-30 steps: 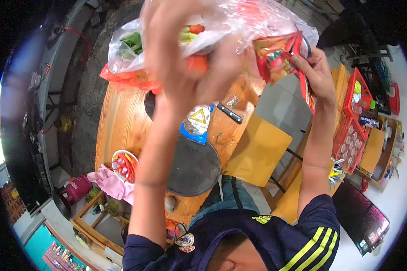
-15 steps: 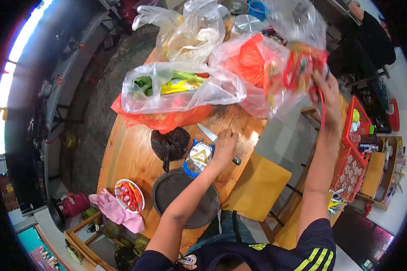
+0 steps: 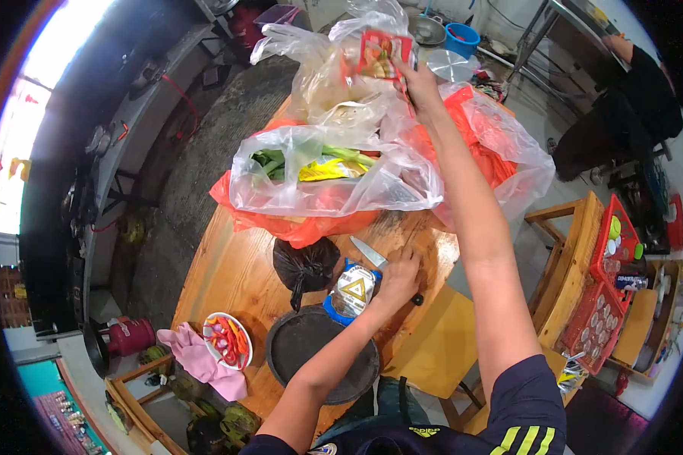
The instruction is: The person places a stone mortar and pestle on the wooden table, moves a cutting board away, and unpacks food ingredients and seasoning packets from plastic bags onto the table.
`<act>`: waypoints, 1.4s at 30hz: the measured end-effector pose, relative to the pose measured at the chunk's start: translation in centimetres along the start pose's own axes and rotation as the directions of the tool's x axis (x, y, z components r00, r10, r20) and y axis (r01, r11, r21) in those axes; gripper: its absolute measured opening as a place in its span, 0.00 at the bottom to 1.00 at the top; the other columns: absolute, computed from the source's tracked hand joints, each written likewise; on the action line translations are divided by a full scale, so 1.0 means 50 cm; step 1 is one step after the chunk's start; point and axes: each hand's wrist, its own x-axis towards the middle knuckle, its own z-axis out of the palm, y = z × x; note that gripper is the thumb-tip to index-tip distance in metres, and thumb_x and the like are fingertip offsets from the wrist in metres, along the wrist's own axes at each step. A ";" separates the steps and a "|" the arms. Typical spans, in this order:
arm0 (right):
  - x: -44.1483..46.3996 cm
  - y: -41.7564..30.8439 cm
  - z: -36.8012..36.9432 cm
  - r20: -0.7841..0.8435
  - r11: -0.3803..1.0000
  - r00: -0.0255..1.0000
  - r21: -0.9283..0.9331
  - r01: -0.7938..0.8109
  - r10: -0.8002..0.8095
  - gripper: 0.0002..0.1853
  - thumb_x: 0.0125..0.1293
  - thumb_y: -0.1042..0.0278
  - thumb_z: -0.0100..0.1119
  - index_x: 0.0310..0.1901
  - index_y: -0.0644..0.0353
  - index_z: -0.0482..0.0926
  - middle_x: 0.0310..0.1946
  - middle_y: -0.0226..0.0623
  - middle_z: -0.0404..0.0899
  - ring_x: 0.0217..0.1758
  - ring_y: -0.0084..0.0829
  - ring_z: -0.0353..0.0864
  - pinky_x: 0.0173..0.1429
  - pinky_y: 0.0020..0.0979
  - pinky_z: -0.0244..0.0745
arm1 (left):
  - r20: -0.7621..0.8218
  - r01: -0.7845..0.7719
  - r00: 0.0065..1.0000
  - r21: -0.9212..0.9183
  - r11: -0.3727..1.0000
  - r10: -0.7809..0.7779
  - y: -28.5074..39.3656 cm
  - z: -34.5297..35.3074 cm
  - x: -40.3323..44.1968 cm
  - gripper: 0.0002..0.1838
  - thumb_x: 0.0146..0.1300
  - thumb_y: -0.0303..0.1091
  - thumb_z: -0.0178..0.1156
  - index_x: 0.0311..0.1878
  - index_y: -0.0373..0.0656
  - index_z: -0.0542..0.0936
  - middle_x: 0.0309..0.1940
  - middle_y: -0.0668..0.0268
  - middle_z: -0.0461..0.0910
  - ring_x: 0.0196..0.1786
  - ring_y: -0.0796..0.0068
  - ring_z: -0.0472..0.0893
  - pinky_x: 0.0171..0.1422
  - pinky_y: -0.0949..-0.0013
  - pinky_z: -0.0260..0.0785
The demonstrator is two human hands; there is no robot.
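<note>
My right hand is stretched far out, closed on a red printed packet, held over the clear plastic bags at the far end. My left hand rests on the table with bent fingers over the handle of a knife. The blade points away to the left, and the handle's end shows beside the hand. Close to that hand lies a blue-edged packet with a yellow triangle. A knotted black bag sits beside it. Nearer me is a dark round stone mortar.
A clear bag holds green vegetables and a yellow packet. Red bags lie at right. A white bowl of chillies and shallots stands by a pink cloth. Another person is at upper right.
My right hand has swung left and away with the red packet, from above the right-hand bags to the far bags. My left hand stays over the knife. The view has shifted slightly.
</note>
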 end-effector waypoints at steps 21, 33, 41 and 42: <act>0.045 0.030 0.033 0.262 0.316 0.958 -0.924 0.214 0.119 0.34 0.59 0.37 0.60 0.33 0.72 0.81 0.33 0.56 0.83 0.37 0.50 0.84 0.45 0.45 0.77 | -0.101 -0.079 0.994 -0.376 0.923 0.044 0.092 -0.268 -0.006 0.11 0.53 0.21 0.62 0.41 0.39 0.78 0.34 0.56 0.76 0.35 0.58 0.80 0.41 0.60 0.73; -0.216 -0.168 -0.110 0.043 0.942 0.980 -0.288 -0.173 0.193 0.24 0.70 0.48 0.53 0.54 0.62 0.77 0.18 0.25 0.70 0.17 0.14 0.64 0.22 0.19 0.58 | -0.355 -0.080 0.930 0.051 0.995 0.093 -0.077 -0.550 0.461 0.10 0.49 0.28 0.63 0.37 0.39 0.83 0.32 0.56 0.84 0.36 0.64 0.84 0.45 0.65 0.76; -0.470 -0.186 -0.201 -0.055 0.932 0.954 -0.203 -0.300 0.295 0.17 0.73 0.61 0.50 0.57 0.60 0.76 0.17 0.21 0.67 0.18 0.11 0.62 0.22 0.17 0.54 | -0.363 -0.068 0.920 0.218 0.974 0.145 -0.134 -0.419 0.580 0.11 0.47 0.35 0.65 0.33 0.39 0.85 0.29 0.53 0.84 0.35 0.62 0.85 0.40 0.64 0.76; -0.495 -0.184 -0.217 -0.070 0.927 0.947 -0.196 -0.320 0.312 0.17 0.73 0.61 0.50 0.58 0.60 0.76 0.17 0.21 0.67 0.18 0.11 0.61 0.22 0.17 0.54 | -0.343 -0.080 0.929 0.181 0.980 0.139 -0.128 -0.418 0.568 0.11 0.47 0.35 0.66 0.33 0.39 0.85 0.29 0.54 0.84 0.33 0.62 0.85 0.40 0.64 0.76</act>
